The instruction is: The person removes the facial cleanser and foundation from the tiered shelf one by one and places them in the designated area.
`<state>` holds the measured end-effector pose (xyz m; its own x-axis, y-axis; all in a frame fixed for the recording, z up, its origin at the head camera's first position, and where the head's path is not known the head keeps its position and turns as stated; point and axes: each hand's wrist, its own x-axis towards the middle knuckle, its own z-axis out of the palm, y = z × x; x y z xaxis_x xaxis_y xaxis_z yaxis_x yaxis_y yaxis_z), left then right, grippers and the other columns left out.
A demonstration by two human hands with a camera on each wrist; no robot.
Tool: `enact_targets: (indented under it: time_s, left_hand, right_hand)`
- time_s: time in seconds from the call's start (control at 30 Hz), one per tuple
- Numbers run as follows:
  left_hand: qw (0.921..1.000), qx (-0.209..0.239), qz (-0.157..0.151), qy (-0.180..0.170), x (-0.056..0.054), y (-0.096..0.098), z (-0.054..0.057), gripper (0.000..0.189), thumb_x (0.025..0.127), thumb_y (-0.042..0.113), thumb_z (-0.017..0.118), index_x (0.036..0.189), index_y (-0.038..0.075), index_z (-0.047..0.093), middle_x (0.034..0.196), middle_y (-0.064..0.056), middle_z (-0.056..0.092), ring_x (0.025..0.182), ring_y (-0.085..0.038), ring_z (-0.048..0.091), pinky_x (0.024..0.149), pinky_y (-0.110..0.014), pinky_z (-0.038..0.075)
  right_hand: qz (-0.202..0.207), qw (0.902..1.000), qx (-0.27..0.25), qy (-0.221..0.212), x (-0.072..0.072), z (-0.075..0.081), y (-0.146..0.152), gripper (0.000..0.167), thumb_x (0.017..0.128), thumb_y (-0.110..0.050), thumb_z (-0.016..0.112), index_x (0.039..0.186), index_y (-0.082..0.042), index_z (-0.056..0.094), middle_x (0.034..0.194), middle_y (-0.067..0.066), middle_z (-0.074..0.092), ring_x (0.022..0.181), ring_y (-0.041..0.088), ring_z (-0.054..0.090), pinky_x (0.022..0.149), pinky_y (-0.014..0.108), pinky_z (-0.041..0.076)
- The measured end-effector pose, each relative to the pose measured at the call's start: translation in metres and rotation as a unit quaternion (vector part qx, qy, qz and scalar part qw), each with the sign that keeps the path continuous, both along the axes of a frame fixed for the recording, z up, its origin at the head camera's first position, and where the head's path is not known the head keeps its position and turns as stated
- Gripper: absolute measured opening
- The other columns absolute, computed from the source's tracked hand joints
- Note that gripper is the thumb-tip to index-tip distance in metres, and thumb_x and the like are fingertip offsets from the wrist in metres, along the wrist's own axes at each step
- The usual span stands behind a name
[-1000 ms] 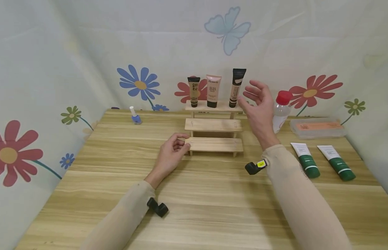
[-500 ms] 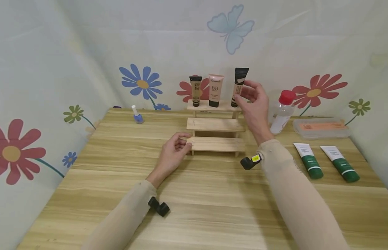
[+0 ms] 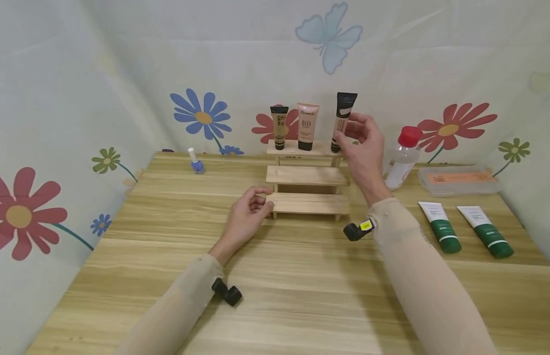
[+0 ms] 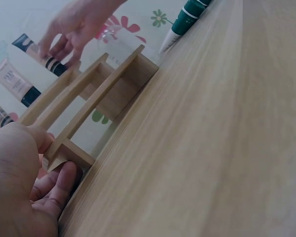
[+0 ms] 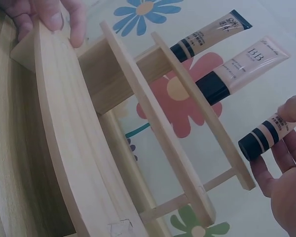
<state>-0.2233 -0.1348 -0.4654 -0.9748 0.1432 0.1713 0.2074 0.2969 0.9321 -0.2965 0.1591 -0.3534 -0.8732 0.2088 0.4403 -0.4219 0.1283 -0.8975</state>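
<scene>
A three-step wooden display stand [image 3: 308, 175] stands on the table. My left hand [image 3: 248, 214] grips the left end of its lowest step; in the left wrist view, fingers [image 4: 64, 182] curl around that end. My right hand [image 3: 365, 153] pinches a black-topped cosmetic tube [image 3: 343, 118] between thumb and fingers at the right end of the top step. The tube is slightly tilted, and its black cap [image 5: 251, 146] looks a little apart from the step in the right wrist view. A pink BB cream tube [image 3: 307, 125] and a gold-and-black tube [image 3: 279, 128] stand cap-down on the top step.
Right of the stand are a red-capped clear bottle [image 3: 403, 158], a flat translucent case [image 3: 459, 180] and two green-and-white tubes [image 3: 441, 227] lying down. A blue nail polish bottle [image 3: 197, 162] stands at the left. A flower-printed cloth [image 3: 137, 64] hangs behind the table.
My right hand has moved left to the black-topped tube and taken hold of it. The left hand has stayed on the stand. The head view has shifted slightly.
</scene>
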Motion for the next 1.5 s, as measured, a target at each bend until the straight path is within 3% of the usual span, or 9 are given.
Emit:
enact_targets:
  time_s: [0.13,0.3,0.73,1.07,1.33,1.5]
  left_hand:
    - [1.0,0.003,0.0,-0.002,0.0,0.0,0.0,0.028,0.109,0.02,0.075,0.136,0.019,0.071,0.108,-0.009,0.076,0.095,-0.023,0.076,0.084,-0.026,0.062]
    - [1.0,0.003,0.001,0.0,0.0,-0.001,-0.002,0.027,0.109,0.021,0.075,0.135,0.02,0.071,0.107,-0.008,0.076,0.095,-0.022,0.076,0.085,-0.027,0.063]
    - [1.0,-0.004,0.005,-0.003,0.0,0.0,-0.001,0.027,0.109,0.022,0.075,0.135,0.021,0.071,0.108,-0.008,0.076,0.095,-0.022,0.075,0.085,-0.026,0.062]
    - [1.0,-0.008,0.005,0.003,0.0,0.0,-0.001,0.028,0.108,0.023,0.075,0.136,0.02,0.071,0.107,-0.008,0.076,0.094,-0.02,0.074,0.083,-0.024,0.061]
    - [1.0,-0.005,0.002,-0.001,0.001,0.0,0.0,0.028,0.109,0.022,0.075,0.136,0.019,0.071,0.107,-0.009,0.076,0.094,-0.023,0.075,0.082,-0.025,0.061]
    - [1.0,-0.005,0.003,-0.002,0.0,0.0,0.0,0.029,0.109,0.024,0.075,0.137,0.019,0.072,0.108,-0.011,0.076,0.095,-0.025,0.075,0.083,-0.024,0.06]
  right_hand:
    - [-0.007,0.9999,0.005,0.009,0.007,0.005,0.003,0.039,0.104,-0.009,0.079,0.141,-0.013,0.068,0.13,0.009,0.072,0.116,0.019,0.068,0.097,0.026,0.059]
    - [-0.012,0.9996,-0.007,0.026,0.019,0.011,0.007,0.037,0.103,-0.009,0.079,0.138,-0.014,0.07,0.126,0.005,0.072,0.114,0.02,0.068,0.092,0.022,0.061]
    - [-0.033,0.9976,0.0,0.06,0.063,0.016,0.026,0.04,0.102,-0.006,0.081,0.141,-0.009,0.071,0.12,-0.001,0.071,0.111,0.02,0.067,0.096,0.024,0.055]
    - [-0.046,0.9984,0.03,0.016,0.099,0.015,0.051,0.044,0.105,-0.009,0.078,0.147,-0.016,0.069,0.128,-0.002,0.069,0.117,0.019,0.065,0.104,0.027,0.051]
    - [-0.069,0.9971,0.031,0.008,0.112,0.008,0.069,0.043,0.103,-0.005,0.079,0.144,-0.016,0.071,0.126,-0.001,0.071,0.115,0.02,0.065,0.098,0.023,0.051]
    - [-0.109,0.992,0.064,-0.011,0.118,0.007,0.082,0.046,0.104,-0.008,0.078,0.148,-0.019,0.07,0.126,-0.009,0.07,0.115,0.015,0.063,0.097,0.023,0.05]
